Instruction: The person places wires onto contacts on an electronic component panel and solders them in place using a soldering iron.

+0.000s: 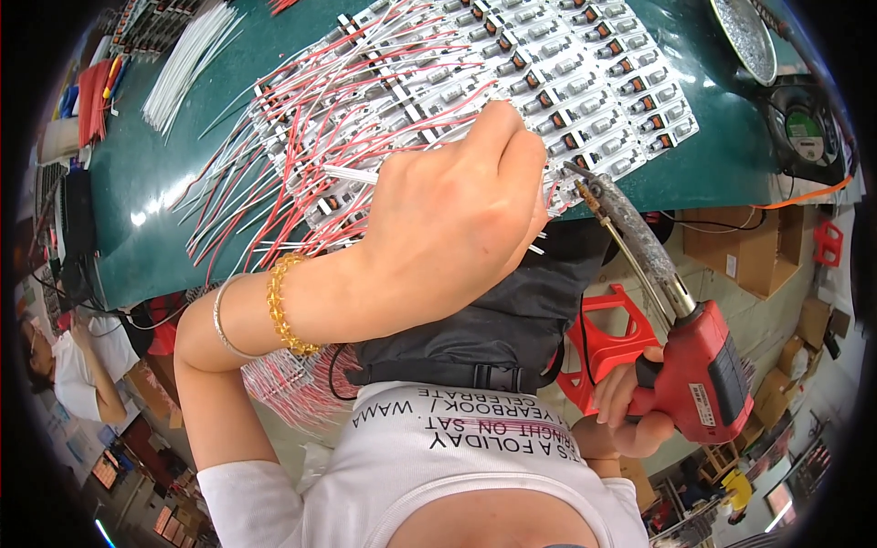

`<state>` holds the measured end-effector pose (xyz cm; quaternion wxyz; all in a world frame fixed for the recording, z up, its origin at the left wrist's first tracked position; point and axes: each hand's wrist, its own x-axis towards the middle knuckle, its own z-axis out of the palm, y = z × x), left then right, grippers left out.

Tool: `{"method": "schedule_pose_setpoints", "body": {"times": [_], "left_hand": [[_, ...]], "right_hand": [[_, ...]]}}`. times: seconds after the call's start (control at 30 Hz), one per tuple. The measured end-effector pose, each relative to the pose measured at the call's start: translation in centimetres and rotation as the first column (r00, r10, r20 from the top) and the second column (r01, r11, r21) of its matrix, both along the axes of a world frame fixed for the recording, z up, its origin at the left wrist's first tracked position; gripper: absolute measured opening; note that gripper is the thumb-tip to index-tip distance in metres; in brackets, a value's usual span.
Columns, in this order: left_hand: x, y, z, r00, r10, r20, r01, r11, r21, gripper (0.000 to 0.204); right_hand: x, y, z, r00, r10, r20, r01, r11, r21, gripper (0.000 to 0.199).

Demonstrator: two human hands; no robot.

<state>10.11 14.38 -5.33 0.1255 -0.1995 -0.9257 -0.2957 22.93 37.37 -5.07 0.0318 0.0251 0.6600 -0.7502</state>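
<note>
My left hand (461,205) is closed around a small bundle of white wires (350,173), whose ends stick out past the palm. Its pinched fingertips are over the near edge of a panel of small circuit boards (630,87), and partly hidden. Rows of grey cylinders and black-and-orange parts sit on the boards. Many red and white wires (301,155) fan out leftward from the panel. In my right hand (630,406) is a red soldering gun (703,374) with a wire-feed tube along its barrel. The gun's tip is near the panel edge, just right of my left fingers.
The panel lies on a green tabletop (137,247). White wires (192,68) and red wires (93,100) lie at the far left. A round metal dish (747,41) and a black fan (804,137) are at right. Below stand a red stool (607,333) and a cardboard box (749,247).
</note>
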Motion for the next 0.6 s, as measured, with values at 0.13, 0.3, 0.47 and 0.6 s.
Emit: {"method": "schedule_pose_setpoints", "body": {"times": [0.13,0.3,0.47,0.6], "left_hand": [[0.0,0.0,0.0,1.0,-0.003,0.006,0.003,1.0,0.002,0.016],[-0.1,-0.3,0.0,1.0,-0.019,-0.01,0.019,0.999,0.042,0.014],[-0.6,-1.3,0.7,0.981,-0.184,0.061,0.181,0.982,0.053,0.011],[-0.9,-1.5,1.2,0.982,-0.178,0.068,0.184,0.978,-0.102,0.011]], "right_hand": [[-0.4,-0.3,0.3,1.0,-0.02,-0.011,0.02,1.0,0.0,0.085],[-0.3,-0.8,0.9,0.984,-0.143,0.106,0.149,0.987,-0.053,0.092],[-0.6,-0.6,0.5,0.992,-0.115,0.054,0.12,0.988,-0.099,0.09],[-0.4,-0.3,0.4,0.993,-0.105,0.053,0.11,0.989,-0.098,0.087]]}}
